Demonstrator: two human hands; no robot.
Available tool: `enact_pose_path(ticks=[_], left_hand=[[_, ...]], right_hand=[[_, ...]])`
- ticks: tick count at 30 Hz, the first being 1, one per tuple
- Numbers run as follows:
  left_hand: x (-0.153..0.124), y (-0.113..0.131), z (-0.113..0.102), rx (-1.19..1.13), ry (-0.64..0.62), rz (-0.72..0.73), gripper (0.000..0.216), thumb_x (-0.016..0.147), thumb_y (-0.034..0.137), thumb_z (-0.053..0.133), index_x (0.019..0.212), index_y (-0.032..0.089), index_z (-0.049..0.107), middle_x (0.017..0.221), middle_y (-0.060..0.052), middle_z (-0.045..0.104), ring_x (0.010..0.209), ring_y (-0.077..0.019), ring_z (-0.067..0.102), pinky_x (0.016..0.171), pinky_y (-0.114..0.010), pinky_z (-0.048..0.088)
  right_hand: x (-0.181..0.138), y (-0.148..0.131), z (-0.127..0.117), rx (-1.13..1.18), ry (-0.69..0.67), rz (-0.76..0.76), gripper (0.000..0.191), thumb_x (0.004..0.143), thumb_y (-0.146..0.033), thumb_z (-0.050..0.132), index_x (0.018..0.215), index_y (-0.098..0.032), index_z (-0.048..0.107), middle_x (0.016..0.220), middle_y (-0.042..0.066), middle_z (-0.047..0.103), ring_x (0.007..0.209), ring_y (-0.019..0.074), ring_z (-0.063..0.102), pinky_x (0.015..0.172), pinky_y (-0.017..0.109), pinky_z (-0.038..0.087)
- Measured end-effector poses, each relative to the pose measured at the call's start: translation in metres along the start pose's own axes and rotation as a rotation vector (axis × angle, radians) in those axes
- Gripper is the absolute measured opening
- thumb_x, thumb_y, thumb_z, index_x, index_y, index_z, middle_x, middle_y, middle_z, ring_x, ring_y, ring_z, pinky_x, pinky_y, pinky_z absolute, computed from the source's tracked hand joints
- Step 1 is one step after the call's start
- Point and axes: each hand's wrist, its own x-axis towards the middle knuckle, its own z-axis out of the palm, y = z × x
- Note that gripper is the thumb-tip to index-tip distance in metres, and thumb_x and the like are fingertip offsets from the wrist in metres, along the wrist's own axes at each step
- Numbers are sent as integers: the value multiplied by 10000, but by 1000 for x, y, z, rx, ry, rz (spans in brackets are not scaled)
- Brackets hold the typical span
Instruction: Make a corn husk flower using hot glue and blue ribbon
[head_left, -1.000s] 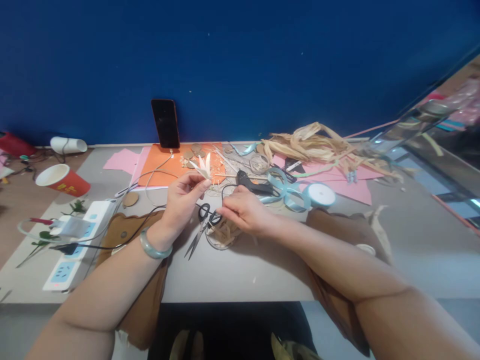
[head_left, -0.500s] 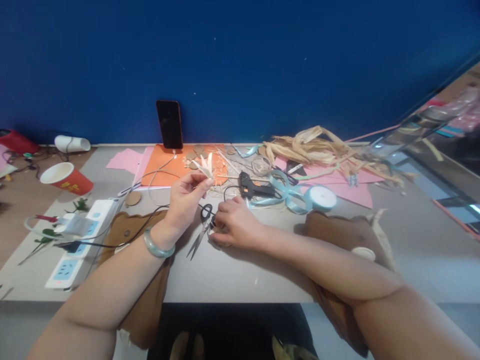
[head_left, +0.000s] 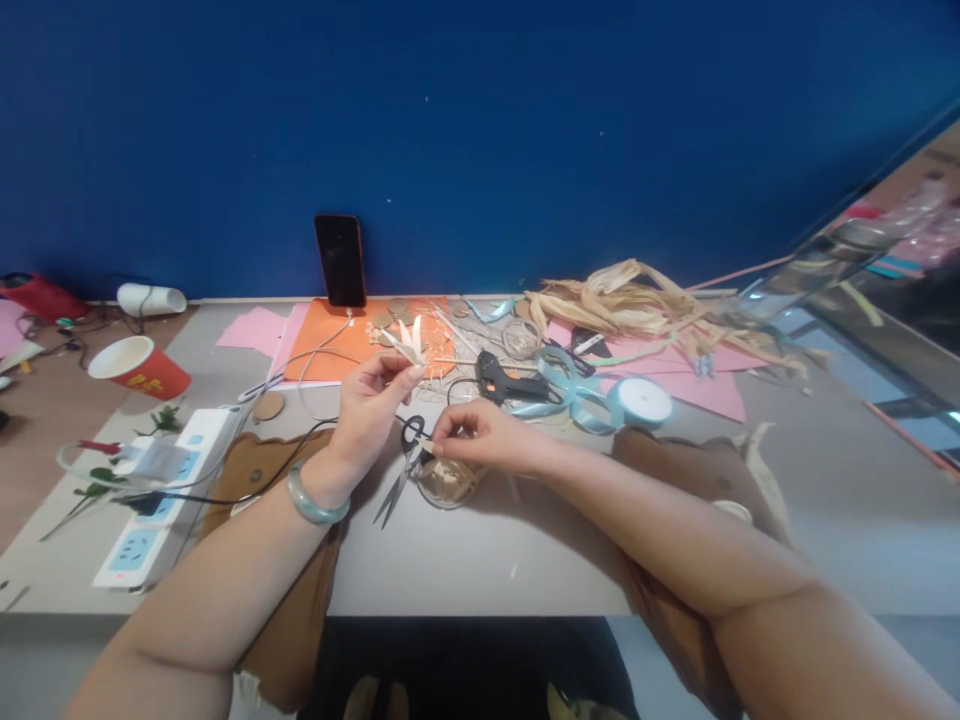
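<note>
My left hand is raised over the grey table and pinches a small pale flower made of husk petals. My right hand pinches a small pale husk piece just above a clear glass bowl holding more husk pieces. Black-handled scissors lie on the table between the two hands, beside the bowl.
Behind the hands lie a black glue gun, a light blue ribbon spool, orange paper, pink paper and a heap of dried husks. A phone leans on the blue wall. A power strip and red cup sit left.
My right hand dipped down into the glass bowl, then rose with a small husk piece pinched in its fingers. The left hand kept the flower up, nearly still.
</note>
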Motion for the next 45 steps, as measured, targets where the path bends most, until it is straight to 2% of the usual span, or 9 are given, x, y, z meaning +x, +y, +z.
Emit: enact_pose_path(ticks=[4,7,12,16,21,28,35,39,45], left_hand=[[0,-2,-1,-18,-16,5,166,729,270,728,712,161,605,613,36,531,535,-64,453,539,-204,386],[-1,-4,-1,-40,-21,-2,163,725,258,734,715,162,604,613,35,535,532,-66,455,529,-205,383],[-1,-5,-1,-64,-17,-30,162,721,245,740,713,164,600,606,36,539,524,-68,460,508,-204,375],[-1,-5,-1,-64,-30,-22,157,723,244,739,713,164,604,607,39,538,523,-65,457,511,-204,377],[-1,-5,-2,-54,-39,-24,156,729,246,734,712,168,600,611,41,534,523,-64,456,517,-206,375],[-1,-5,-2,-51,-58,-35,154,725,248,737,724,169,606,627,37,538,529,-65,460,535,-209,376],[-2,-5,-2,-40,-64,-60,153,723,251,740,720,166,613,643,29,559,541,-67,480,537,-205,387],[-2,-6,-3,-56,-79,-55,149,725,248,739,732,172,611,647,31,559,535,-68,483,534,-209,387],[-3,-6,-3,-48,-77,-63,160,725,254,740,728,170,604,637,34,546,539,-70,484,536,-209,386]], right_hand=[[0,0,-5,324,-34,104,199,732,-311,700,775,-127,636,760,28,684,670,107,604,664,230,465],[1,4,-5,360,-48,122,215,713,-311,722,792,-121,658,772,38,696,678,105,613,646,214,468],[2,11,-3,204,-97,111,235,693,-246,706,880,-104,717,724,29,693,639,106,606,611,209,467],[1,11,0,62,-56,47,235,727,-206,643,924,-105,718,759,38,710,668,123,632,650,225,485],[0,9,-2,-146,-8,-103,154,757,-162,604,851,-125,720,740,29,704,677,129,634,677,228,484],[-1,4,-12,-332,-53,-189,76,723,-133,646,764,-132,710,811,40,664,753,135,597,690,224,451],[-3,-3,-29,45,-166,-45,199,735,-305,705,816,-123,705,734,19,677,666,111,601,649,225,468],[0,0,-31,134,-92,-8,232,702,-334,736,792,-123,700,699,10,668,623,98,585,614,222,465],[3,0,-29,299,126,11,206,690,-301,734,755,-128,642,628,-18,621,499,54,508,496,188,422]])
